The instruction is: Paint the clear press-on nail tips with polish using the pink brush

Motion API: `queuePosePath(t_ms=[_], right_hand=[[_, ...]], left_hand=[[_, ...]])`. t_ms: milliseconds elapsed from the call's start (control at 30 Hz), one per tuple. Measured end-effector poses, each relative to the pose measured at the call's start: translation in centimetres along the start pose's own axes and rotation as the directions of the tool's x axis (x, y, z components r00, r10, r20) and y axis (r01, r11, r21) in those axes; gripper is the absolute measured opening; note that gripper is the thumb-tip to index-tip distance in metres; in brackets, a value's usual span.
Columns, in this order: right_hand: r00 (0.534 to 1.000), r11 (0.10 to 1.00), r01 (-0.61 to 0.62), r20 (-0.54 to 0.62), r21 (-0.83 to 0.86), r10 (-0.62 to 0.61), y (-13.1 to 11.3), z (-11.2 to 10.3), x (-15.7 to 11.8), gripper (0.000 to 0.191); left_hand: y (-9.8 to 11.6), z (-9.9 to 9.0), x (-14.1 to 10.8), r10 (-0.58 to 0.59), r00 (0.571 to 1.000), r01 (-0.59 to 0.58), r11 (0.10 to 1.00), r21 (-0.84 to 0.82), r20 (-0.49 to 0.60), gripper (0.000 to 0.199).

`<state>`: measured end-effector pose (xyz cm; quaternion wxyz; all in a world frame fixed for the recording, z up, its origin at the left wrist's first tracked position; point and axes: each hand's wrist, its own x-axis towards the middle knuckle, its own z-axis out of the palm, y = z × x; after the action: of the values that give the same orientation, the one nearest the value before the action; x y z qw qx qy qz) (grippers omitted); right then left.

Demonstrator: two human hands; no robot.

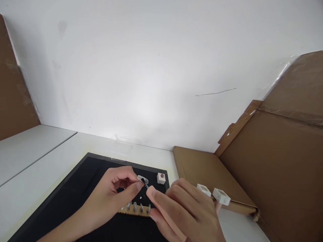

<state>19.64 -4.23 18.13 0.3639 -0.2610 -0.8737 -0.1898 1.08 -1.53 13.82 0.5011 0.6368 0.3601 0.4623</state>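
Observation:
Between the thumb and fingers of my left hand (112, 191) is a small clear oval piece that looks like a false nail (142, 179). My right hand (189, 208) grips a pink-handled brush (161, 208). The dark tip of the brush meets the false nail or lies right beside it; I cannot tell which. Below the hands, a tan strip (133, 211) carries several small clear pieces standing in a row, partly hidden by both hands. Behind my right hand is a small white cube-shaped bottle (161, 178) with a dark red round opening on top.
A black mat (101, 171) with a grey border covers part of the white table (50, 161). Two white blocks (221, 196) with pinkish parts stand at the right, by a flat cardboard box (202, 164). Cardboard panels (285, 148) rise at both sides, and a white wall (151, 67) stands behind.

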Motion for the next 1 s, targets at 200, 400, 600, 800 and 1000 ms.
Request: queuePosePath(t_ms=[200,400,600,800,1000], right_hand=[[1.0,1.0,-0.029,0.011,0.005,0.029,-0.08,0.06,-0.1,0.012],[0.997,0.995,-0.047,-0.053,0.084,0.051,-0.07,-0.04,-0.35,0.013],[0.999,0.999,-0.016,-0.037,0.046,0.018,0.0,-0.08,-0.21,0.013],[0.999,0.998,-0.037,-0.018,0.05,0.038,0.09,0.24,-0.04,0.013],[0.993,0.994,-0.082,-0.074,0.069,0.087,0.06,0.02,-0.18,0.014]], left_hand=[[-0.04,0.02,-0.06,0.006,1.0,-0.006,1.0,0.006,-0.002,0.022],[-0.03,-0.11,-0.07,0.016,0.999,-0.016,1.0,-0.011,-0.028,0.022],[0.2,-0.04,-0.12,0.007,1.0,-0.007,1.0,0.01,0.001,0.024],[0.13,0.07,-0.13,0.014,1.0,-0.014,1.0,-0.002,-0.006,0.023],[0.14,0.01,-0.09,0.005,1.0,-0.005,1.0,0.004,-0.006,0.023]])
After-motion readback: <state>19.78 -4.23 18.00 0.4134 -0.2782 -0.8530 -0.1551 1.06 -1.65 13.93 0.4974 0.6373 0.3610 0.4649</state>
